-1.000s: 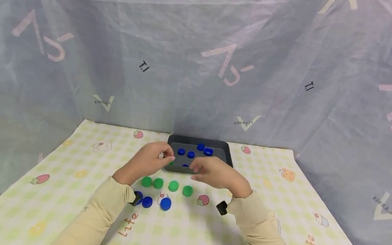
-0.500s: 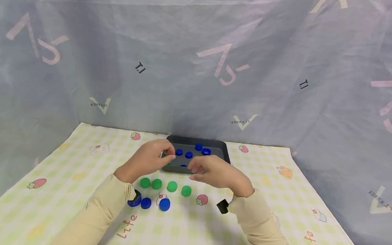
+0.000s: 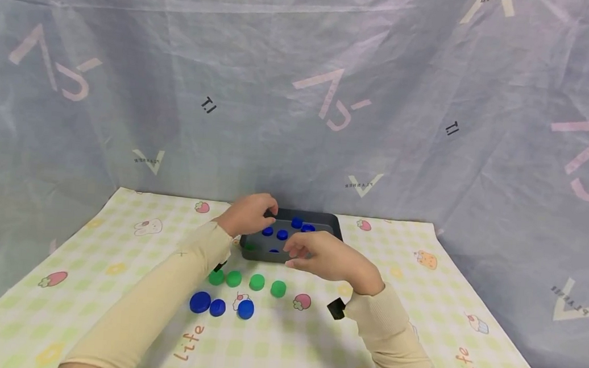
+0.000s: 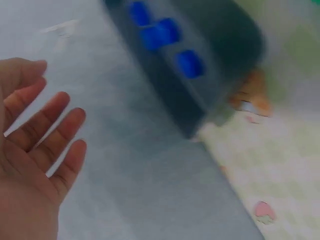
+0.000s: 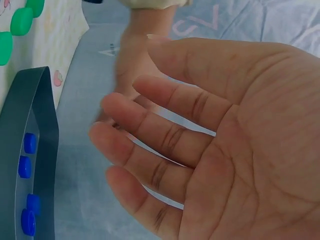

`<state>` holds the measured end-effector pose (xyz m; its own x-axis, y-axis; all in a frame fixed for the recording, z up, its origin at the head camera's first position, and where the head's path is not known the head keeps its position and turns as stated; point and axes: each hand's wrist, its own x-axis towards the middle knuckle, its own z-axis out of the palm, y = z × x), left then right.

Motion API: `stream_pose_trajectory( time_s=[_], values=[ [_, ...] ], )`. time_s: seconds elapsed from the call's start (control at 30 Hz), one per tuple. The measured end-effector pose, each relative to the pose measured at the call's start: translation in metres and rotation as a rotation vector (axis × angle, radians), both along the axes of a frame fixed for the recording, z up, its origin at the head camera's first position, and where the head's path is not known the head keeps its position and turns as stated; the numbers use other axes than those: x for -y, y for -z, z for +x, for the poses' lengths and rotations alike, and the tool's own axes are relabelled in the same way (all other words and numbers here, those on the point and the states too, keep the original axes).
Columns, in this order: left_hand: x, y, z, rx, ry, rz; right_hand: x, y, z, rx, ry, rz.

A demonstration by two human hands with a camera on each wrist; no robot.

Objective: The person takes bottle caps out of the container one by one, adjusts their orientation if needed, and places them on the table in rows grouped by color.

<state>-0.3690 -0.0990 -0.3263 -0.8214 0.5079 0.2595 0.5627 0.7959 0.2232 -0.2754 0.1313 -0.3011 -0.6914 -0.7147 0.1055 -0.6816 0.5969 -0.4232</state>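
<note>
My left hand (image 3: 250, 214) hovers over the left back part of a dark grey tray (image 3: 323, 218). The left wrist view shows that hand (image 4: 45, 145) with loosely spread fingers and nothing in them. Above the tray's front right hangs my right hand (image 3: 327, 257). Seen from the right wrist, this hand (image 5: 215, 130) has relaxed, slightly bent fingers and holds nothing. Several blue caps (image 3: 282, 234) lie inside the tray, along with a green cap (image 3: 251, 246) at its front left corner. My right hand hides part of the tray's front.
In front of the tray, several green caps (image 3: 257, 282) form a row on the patterned tablecloth (image 3: 131, 241). Nearer to me are three blue caps (image 3: 217, 307), one of them larger. A grey cloth (image 3: 256, 147) hangs behind the table.
My left hand has moved forward and right, from the tray's front left to its back left. The right hand has stayed nearly still. The view has shifted slightly.
</note>
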Motion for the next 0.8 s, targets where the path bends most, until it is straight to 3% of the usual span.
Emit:
stream_pose_trajectory(
  time_s=[0.17, 0.33, 0.6, 0.8],
  values=[
    [-0.012, 0.029, -0.023, 0.065, 0.006, -0.153, -0.003, 0.002, -0.003, 0.034, 0.005, -0.028],
    [-0.028, 0.048, -0.035, 0.194, 0.01, -0.14, -0.003, 0.005, -0.006, 0.033, 0.005, -0.005],
    [-0.049, 0.049, -0.037, 0.335, 0.025, -0.146, 0.0, 0.005, -0.007, 0.019, 0.002, -0.004],
    [-0.048, 0.054, -0.031, 0.339, -0.04, -0.185, 0.002, 0.01, -0.007, 0.034, 0.011, 0.01]
  ],
)
